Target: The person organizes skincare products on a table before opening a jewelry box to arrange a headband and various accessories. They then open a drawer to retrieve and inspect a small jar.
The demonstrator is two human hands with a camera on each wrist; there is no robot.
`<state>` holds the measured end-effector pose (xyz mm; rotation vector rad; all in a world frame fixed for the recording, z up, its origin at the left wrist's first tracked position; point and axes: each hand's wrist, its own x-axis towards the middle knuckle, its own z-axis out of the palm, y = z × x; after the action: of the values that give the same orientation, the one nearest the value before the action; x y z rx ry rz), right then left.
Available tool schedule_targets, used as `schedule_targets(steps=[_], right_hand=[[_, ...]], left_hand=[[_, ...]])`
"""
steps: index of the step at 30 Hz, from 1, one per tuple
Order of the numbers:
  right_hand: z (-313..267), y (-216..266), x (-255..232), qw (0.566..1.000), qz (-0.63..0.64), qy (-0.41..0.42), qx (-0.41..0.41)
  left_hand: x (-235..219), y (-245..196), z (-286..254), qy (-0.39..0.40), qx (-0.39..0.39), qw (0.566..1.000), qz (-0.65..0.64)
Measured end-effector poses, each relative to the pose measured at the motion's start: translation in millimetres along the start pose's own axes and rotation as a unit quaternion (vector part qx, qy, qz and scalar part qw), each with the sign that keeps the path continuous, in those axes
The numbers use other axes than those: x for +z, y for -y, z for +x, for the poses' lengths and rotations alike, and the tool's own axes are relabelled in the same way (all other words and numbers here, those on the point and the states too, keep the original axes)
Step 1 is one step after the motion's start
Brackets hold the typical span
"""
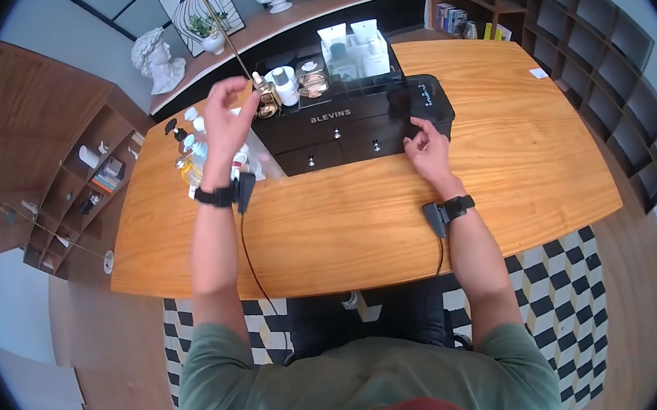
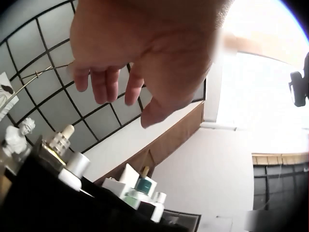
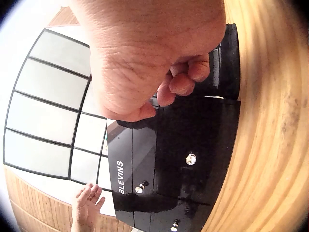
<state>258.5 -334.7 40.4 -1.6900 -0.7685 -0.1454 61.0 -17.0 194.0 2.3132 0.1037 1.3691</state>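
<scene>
A black drawer organizer point(image 1: 330, 131) lettered BLEVINS stands on the wooden table, its small drawers fitted with crystal knobs. Over its left end my left hand point(image 1: 229, 118) is raised, fingers loosely bent and nothing in them. Nearby on top stand a gold dropper bottle point(image 1: 268, 104) and a white bottle point(image 1: 285, 87); in the left wrist view the dropper bottle point(image 2: 55, 147) sits well below the fingers. My right hand point(image 1: 430, 152) is by the organizer's right front corner. Its fingers point(image 3: 181, 86) are loosely curled with nothing visible in them, overlapping the black top edge in the right wrist view.
White tubes and bottles fill a clear holder point(image 1: 356, 57) on the organizer. A black case point(image 1: 434, 100) lies to its right. Several pump and spray bottles point(image 1: 193, 147) stand to the left beside a translucent bag point(image 1: 267, 165). Cables point(image 1: 248, 248) trail from both wrist cameras.
</scene>
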Motion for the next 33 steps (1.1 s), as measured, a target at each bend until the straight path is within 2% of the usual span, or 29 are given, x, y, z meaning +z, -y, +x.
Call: schedule_targets(steps=[1, 2, 4, 5, 7, 8, 10, 15, 20, 23, 25, 27, 33], right_hand=[[-0.2, -0.5, 0.5, 1.0, 0.0, -0.002, 0.0], [-0.4, -1.3, 1.0, 1.0, -0.001, -0.002, 0.003], [-0.8, -0.9, 1.2, 1.0, -0.004, -0.001, 0.004], [-1.4, 0.2, 1.1, 1.0, -0.005, -0.003, 0.005], [-0.5, 0.6, 2.5, 1.0, -0.007, -0.003, 0.004], [-1.2, -1.3, 3.3, 1.0, -0.005, -0.008, 0.001], [-1.2, -5.0, 5.3, 1.0, -0.001, -0.011, -0.003], [0.6, -11.9, 6.9, 1.0, -0.002, -0.011, -0.007], [0.7, -19.6, 10.5, 0.999, 0.02, -0.022, -0.018], [0.3, -21.3, 11.2, 0.999, 0.019, -0.017, -0.019], [0.0, -23.9, 11.8, 0.999, 0.027, -0.004, -0.019], [0.7, -24.9, 12.4, 0.999, 0.033, -0.012, -0.013], [2.1, -32.8, 13.9, 0.998, 0.051, -0.004, -0.024]], left_hand=[[2.4, 5.4, -16.0, -0.038, -0.036, 0.996, -0.072], [3.8, 5.0, -31.0, -0.037, -0.035, 0.996, -0.074], [6.8, 5.1, -59.4, -0.082, -0.18, 0.968, -0.153], [10.5, 14.5, -72.7, -0.083, -0.18, 0.968, -0.155], [17.2, 32.1, -93.8, -0.129, -0.243, 0.924, -0.264], [18.2, 37.3, -102.6, -0.131, -0.244, 0.924, -0.264], [23.0, 36.3, -114.5, -0.134, -0.275, 0.887, -0.346], [28.9, 31.5, -131.1, -0.136, -0.273, 0.874, -0.378], [24.9, 25.1, -140.1, -0.126, -0.243, 0.885, -0.375], [29.0, 35.2, -151.8, -0.123, -0.254, 0.883, -0.375], [32.6, 29.1, -152.7, -0.131, -0.253, 0.887, -0.363], [35.9, 22.1, -151.5, -0.105, -0.253, 0.892, -0.359], [49.4, 28.0, -158.3, -0.098, -0.263, 0.887, -0.367]])
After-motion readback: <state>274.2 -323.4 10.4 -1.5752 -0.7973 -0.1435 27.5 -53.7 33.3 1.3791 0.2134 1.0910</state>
